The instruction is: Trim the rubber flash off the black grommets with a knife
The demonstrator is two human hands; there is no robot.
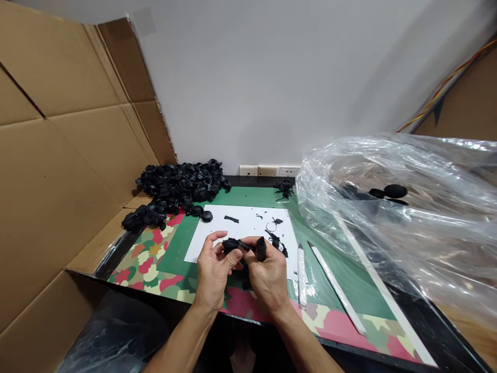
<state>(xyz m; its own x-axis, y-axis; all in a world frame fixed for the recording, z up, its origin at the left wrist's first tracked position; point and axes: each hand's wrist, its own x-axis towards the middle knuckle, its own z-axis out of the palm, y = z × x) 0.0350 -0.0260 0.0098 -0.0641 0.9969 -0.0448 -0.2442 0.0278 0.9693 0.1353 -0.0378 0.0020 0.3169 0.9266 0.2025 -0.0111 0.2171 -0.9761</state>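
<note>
My left hand (213, 272) is closed on a round black ribbed rubber part (230, 245), pinched between thumb and fingers. Beside it, my right hand (268, 274) is closed around a black rubber strip (261, 249) whose wide end sticks up above the fist. A narrow black piece spans the gap between the hands; whether it joins the ribbed part cannot be made out. Both hands are over the near edge of a white paper sheet (217, 228). Black scraps (276, 242) lie on that paper, behind my right hand.
Similar black parts form a large pile (182, 184) at the back left, against a cardboard wall (77, 134). Two white pen-like tools (337, 287) lie to the right. A clear plastic bag (388, 171) holding black round pieces covers the far right. More scraps (284, 187) sit near the wall sockets.
</note>
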